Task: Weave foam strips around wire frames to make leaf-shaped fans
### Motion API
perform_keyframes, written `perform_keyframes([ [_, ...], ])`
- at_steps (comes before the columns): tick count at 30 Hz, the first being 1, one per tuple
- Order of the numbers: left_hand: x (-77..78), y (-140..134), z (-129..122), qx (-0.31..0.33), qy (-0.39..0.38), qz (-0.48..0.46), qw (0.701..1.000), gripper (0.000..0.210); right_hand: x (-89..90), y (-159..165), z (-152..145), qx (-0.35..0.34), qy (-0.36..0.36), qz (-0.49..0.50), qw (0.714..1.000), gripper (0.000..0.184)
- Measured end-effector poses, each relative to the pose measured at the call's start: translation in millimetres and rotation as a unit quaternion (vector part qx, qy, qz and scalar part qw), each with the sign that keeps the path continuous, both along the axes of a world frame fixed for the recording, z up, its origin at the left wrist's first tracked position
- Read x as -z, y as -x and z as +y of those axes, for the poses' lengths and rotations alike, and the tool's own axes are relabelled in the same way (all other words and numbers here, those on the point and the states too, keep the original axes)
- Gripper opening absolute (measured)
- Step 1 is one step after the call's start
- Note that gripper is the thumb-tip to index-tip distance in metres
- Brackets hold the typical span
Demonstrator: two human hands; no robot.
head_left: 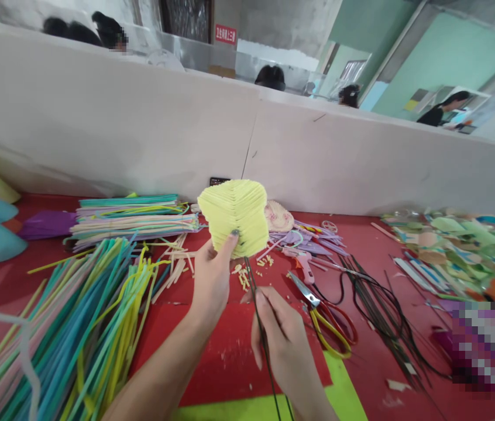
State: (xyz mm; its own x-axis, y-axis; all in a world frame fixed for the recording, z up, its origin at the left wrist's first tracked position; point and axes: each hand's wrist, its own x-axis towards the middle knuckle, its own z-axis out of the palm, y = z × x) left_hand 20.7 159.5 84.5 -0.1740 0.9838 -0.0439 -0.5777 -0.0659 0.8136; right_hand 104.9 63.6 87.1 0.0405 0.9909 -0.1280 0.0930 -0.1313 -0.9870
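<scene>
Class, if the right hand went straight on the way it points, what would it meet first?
Probably the yellow leaf-shaped piece, ahead of the right hand along the dark stems; the pale scraps seem to lie lower, though depth is unclear.

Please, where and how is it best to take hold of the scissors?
Take the handles of the scissors, probably from the near right side: the handles lie toward the person, while the blades point away and left. The right hand is nearest, but it holds dark stems.
</scene>
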Motion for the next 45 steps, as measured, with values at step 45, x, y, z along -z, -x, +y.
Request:
perform_keyframes([
  [45, -4.6, 20.7, 5.2, 0.186, 0.041, -0.039, 0.981, 0.022, 69.5, -30.1, 39.7, 0.109, -0.47, -0.477, 0.735, 0.042],
])
